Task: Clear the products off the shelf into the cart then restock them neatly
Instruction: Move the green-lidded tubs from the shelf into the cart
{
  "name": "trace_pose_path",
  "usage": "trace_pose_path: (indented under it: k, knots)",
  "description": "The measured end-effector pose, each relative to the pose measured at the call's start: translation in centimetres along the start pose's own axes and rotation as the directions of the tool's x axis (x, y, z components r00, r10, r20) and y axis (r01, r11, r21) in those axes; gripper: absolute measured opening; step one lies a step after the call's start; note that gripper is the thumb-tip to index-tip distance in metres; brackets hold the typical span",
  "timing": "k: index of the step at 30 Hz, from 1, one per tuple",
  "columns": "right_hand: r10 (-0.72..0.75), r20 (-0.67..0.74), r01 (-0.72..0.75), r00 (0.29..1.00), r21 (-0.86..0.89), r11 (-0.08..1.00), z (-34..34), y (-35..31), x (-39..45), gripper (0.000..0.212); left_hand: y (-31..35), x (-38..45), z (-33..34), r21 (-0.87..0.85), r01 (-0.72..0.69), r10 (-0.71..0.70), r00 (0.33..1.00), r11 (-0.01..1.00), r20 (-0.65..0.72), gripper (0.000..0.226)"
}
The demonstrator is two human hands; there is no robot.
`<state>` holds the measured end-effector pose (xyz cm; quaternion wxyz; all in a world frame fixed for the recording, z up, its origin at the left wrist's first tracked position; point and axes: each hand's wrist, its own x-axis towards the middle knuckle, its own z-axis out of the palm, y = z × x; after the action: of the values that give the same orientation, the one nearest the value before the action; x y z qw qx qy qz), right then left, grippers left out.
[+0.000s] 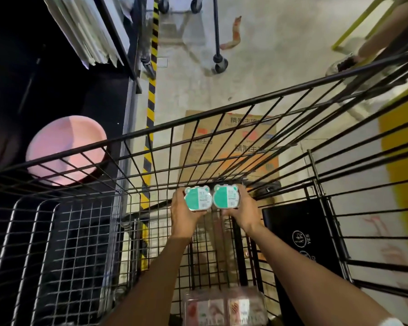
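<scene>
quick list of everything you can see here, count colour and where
bear-eared packs: 2, teal and white labels, side by side, one in each hand, held inside the cart
cart: 1, black wire, fills the lower frame
clear packs: about 2, transparent with pinkish labels, blurred, cart's near end
black panel: 1, white printed icons, cart's right side
cardboard: 1, brown, printed, flat on the floor beyond the cart
hazard stripe: 1, yellow and black, along the shelf base
pink round thing: 1, on the dark shelf, left
left hand: grips the left pack
right hand: grips the right pack
</scene>
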<state>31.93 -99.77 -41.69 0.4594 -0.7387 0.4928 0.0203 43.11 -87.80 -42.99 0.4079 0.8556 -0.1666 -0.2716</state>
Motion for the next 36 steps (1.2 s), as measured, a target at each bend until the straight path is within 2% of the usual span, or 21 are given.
trace_pose_path:
  k: [5, 8, 10, 12, 15, 19, 21, 25, 29, 33, 36]
  knots:
    - [0.011, -0.011, -0.011, 1.0, 0.041, 0.999, 0.0, -0.5, -0.8, 0.085, 0.4, -0.3, -0.5, 0.034, 0.029, -0.03, 0.999, 0.999, 0.037, 0.086]
    - [-0.047, -0.067, 0.047, 0.997, 0.0, 0.999, -0.2, -0.7, -2.1, 0.075, 1.1, -1.6, -2.0, 0.081, 0.038, -0.045, 0.996, 0.996, 0.078, 0.096]
    - [-0.082, -0.129, 0.073, 0.988, -0.071, 0.995, -0.9, -1.5, -3.8, 0.068, 1.9, -3.1, -3.7, 0.147, 0.014, -0.03, 0.994, 0.989, 0.109, 0.093]
    - [-0.186, -0.145, 0.157, 0.972, -0.188, 0.969, -1.9, -2.8, -5.8, 0.058, 2.7, -4.8, -6.0, 0.207, -0.07, 0.044, 0.991, 0.976, 0.126, 0.082]
    - [-0.401, -0.053, 0.351, 0.915, -0.389, 0.852, -3.6, -5.6, -9.1, 0.044, 4.4, -7.5, -10.3, 0.326, -0.251, 0.211, 0.965, 0.911, 0.155, 0.064]
    - [-0.587, 0.047, 0.548, 0.808, -0.427, 0.719, -5.7, -11.2, -14.2, 0.034, 7.4, -11.5, -16.3, 0.453, -0.366, 0.334, 0.93, 0.813, 0.153, 0.059]
    - [-0.675, 0.074, 0.636, 0.734, -0.425, 0.644, -6.6, -14.2, -17.2, 0.034, 8.8, -13.9, -19.3, 0.467, -0.401, 0.396, 0.911, 0.788, 0.113, 0.065]
    - [-0.776, 0.14, 0.769, 0.614, -0.329, 0.549, -7.8, -19.2, -23.8, 0.05, 10.6, -19.8, -24.8, 0.408, -0.419, 0.474, 0.879, 0.811, -0.041, 0.067]
    - [-0.847, 0.149, 0.858, 0.511, -0.152, 0.491, -8.3, -21.9, -30.1, 0.05, 12.5, -27.2, -28.6, 0.342, -0.367, 0.46, 0.852, 0.865, -0.25, 0.073]
    - [-0.891, 0.194, 0.911, 0.41, -0.052, 0.408, -7.6, -22.3, -35.7, 0.049, 13.0, -35.5, -30.9, 0.362, -0.269, 0.419, 0.791, 0.893, -0.445, 0.069]
    - [-0.927, 0.238, 0.953, 0.29, 0.019, 0.303, -7.1, -22.5, -40.4, 0.053, 12.2, -42.5, -32.0, 0.452, -0.161, 0.42, 0.712, 0.878, -0.562, 0.061]
